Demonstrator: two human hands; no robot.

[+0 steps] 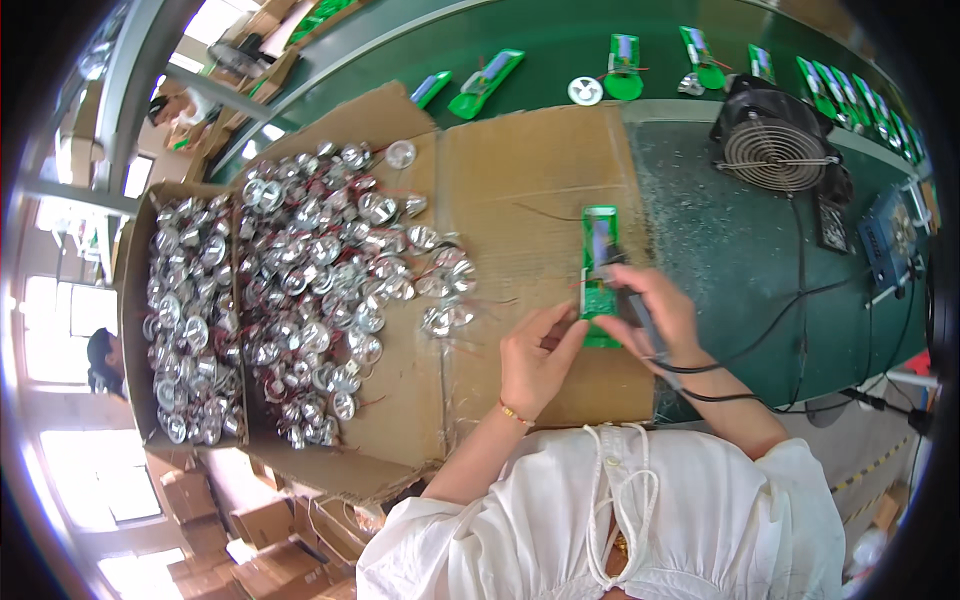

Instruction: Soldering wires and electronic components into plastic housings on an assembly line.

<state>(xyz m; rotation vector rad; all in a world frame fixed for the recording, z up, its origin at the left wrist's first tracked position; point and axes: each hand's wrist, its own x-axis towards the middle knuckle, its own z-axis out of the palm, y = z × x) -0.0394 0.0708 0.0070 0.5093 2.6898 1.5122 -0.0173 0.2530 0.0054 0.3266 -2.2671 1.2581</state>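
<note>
On a flattened cardboard sheet [520,170] at an assembly bench: green circuit board [600,275], long and narrow, lying flat near the sheet's right edge, just in front of the person's chest. Left hand [535,360] pressed against the board's lower left edge, fingertips [572,335] pinning it down, seemingly to keep it from sliding; fingers extended, not clenched. Right hand [655,310] closed around a dark soldering iron [630,300], gripped like a pen with the tip lowered onto the middle of the board; black cord [740,350] trailing off to the right across the green bench mat [740,250].

Just left of the board, a loose heap of silver lamp reflectors [330,280] with thin red leads, spread over the cardboard within the left hand's reach. Further left, an open cardboard box [135,300] filled with more of the same silver reflectors [190,320]. Beyond the sheet, a green conveyor belt [540,40] carrying a spaced row of green boards [487,82], some with a round white part [585,90] beside them. At upper right, a small black fan [775,145] facing the work spot, probably set there to draw off fumes. Stacked cartons [230,540] on the floor at lower left.
</note>
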